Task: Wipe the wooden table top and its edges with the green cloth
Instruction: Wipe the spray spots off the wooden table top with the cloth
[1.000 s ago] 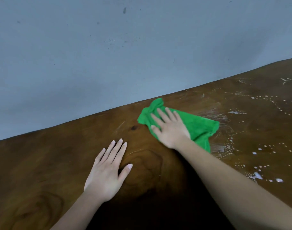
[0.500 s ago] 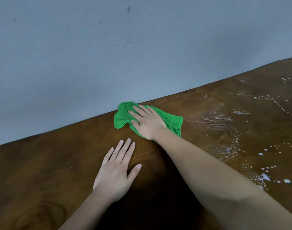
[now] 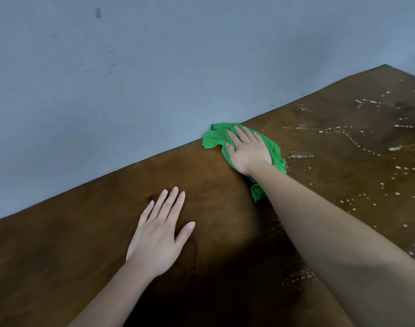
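The dark wooden table top [image 3: 83, 251] fills the lower part of the view, its far edge running against a wall. A crumpled green cloth [image 3: 214, 138] lies at that far edge, and my right hand [image 3: 247, 151] presses flat on it, fingers spread toward the wall. Part of the cloth trails back under my right wrist. My left hand [image 3: 160, 234] rests palm down on bare wood nearer to me, fingers apart, holding nothing.
A grey-blue wall [image 3: 154, 67] stands directly behind the table's far edge. White droplets and foamy streaks [image 3: 352, 140] dot the wood to the right of the cloth. The table's far right corner [image 3: 385, 66] shows at the upper right.
My right hand slid the cloth left, then up to the far edge by the wall. The wet streaks beside the cloth are wiped away. My left hand stayed flat.
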`<state>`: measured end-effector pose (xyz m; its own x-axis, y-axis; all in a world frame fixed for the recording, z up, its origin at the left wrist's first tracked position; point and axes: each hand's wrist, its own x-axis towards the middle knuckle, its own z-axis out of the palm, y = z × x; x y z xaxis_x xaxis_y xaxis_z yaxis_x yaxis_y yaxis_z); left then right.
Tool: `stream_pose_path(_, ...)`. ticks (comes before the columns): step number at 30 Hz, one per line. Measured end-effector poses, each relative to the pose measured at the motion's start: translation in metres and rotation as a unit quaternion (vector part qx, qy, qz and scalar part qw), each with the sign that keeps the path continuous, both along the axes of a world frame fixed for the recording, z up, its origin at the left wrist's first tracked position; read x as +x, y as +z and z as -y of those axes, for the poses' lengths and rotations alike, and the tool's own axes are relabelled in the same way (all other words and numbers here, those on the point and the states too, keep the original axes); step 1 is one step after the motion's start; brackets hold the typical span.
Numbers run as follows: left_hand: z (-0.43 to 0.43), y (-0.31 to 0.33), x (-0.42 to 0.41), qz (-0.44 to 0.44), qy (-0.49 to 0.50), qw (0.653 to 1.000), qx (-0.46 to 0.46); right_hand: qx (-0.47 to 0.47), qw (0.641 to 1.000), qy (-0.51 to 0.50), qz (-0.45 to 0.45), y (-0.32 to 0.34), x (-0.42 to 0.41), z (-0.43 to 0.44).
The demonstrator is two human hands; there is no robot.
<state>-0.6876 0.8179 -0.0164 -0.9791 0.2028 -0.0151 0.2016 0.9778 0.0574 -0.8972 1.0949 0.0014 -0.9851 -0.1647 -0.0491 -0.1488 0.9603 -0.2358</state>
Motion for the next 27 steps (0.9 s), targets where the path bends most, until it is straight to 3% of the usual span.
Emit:
stream_pose_path(15,-0.106,-0.001,-0.044,0.001,0.017,1.000,-0.003,0.036,0.991,-0.132,0.011,0.006,-0.021,-0.267)
stream_pose_path(21,-0.112,0.003,-0.046,0.008,0.027,1.000,-0.005,0.035,0.989,-0.142,0.022,0.008,-0.020,-0.279)
stream_pose_path(27,-0.113,0.008,-0.045,0.019,0.023,1.000,-0.004,0.041,0.993,-0.112,0.026,0.010,0.019,-0.216)
